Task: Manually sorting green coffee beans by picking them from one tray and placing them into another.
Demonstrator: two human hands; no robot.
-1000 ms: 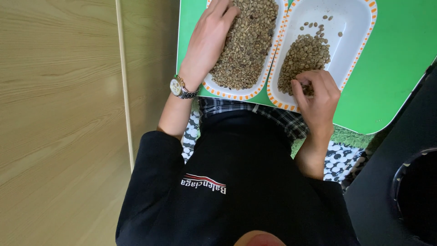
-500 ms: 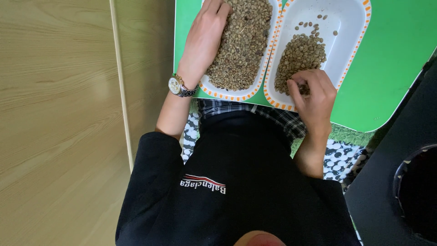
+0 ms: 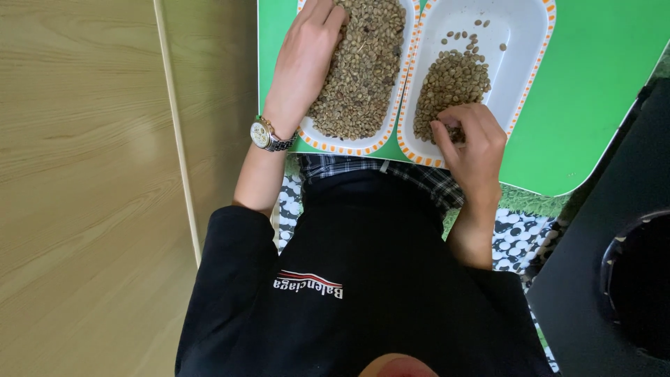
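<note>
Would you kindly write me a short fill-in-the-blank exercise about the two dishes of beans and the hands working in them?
1. The left hand, with a metal wristwatch on its wrist, rests in the ____ of the two white oval dishes with orange-dashed rims.
2. The right hand pinches pale green-brown beans in the dish that is ____ full.
3. Both dishes stand on a ____ tray.

Missing words: fuller (left); less; green

Two dishes of beans are sitting side by side on the tray [image 3: 593, 91] (my hands in them): fuller dish [image 3: 349, 143] left, emptier dish [image 3: 516, 49] right.
</note>
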